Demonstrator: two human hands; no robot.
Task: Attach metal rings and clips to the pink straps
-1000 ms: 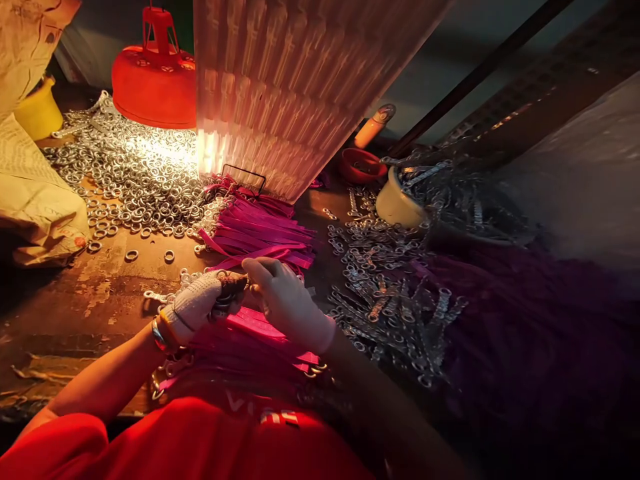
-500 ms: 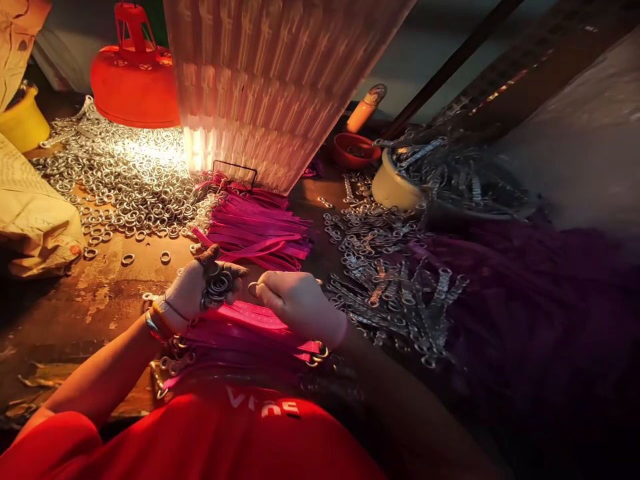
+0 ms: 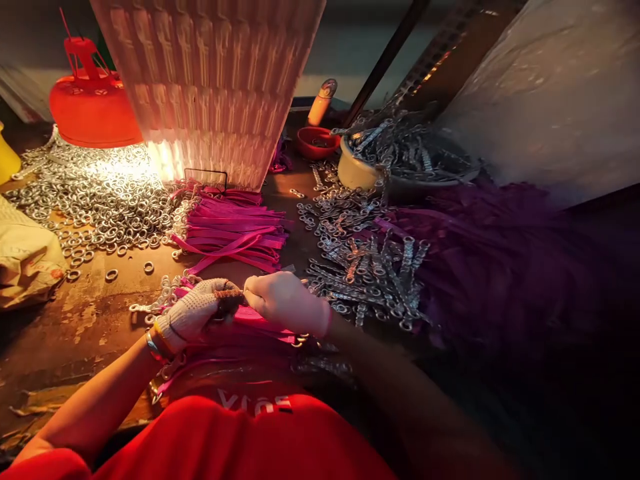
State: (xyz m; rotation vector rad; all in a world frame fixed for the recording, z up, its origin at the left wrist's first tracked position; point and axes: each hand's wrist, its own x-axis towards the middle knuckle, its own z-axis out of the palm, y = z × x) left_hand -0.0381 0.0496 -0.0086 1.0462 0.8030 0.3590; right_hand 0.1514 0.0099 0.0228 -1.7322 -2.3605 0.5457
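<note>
Straps: While both hands work just above them, magenta straps (image 3: 265,325) lie nearest, metal rings at some ends.
Left hand (image 3: 195,312): gloved, fingers curled inward; how tightly, and around what, cannot be told.
Right hand (image 3: 287,303): fingers closed to a pinch beside the left fingertips; any piece between is hidden.
Handling: fingertip work, by judgement; left best steady, right light, forearms off the straps.
Bundle (image 3: 240,230): more magenta straps, beyond the hands.
Ring heap (image 3: 117,210): farther left, beneath red lamp (image 3: 95,110).
</note>
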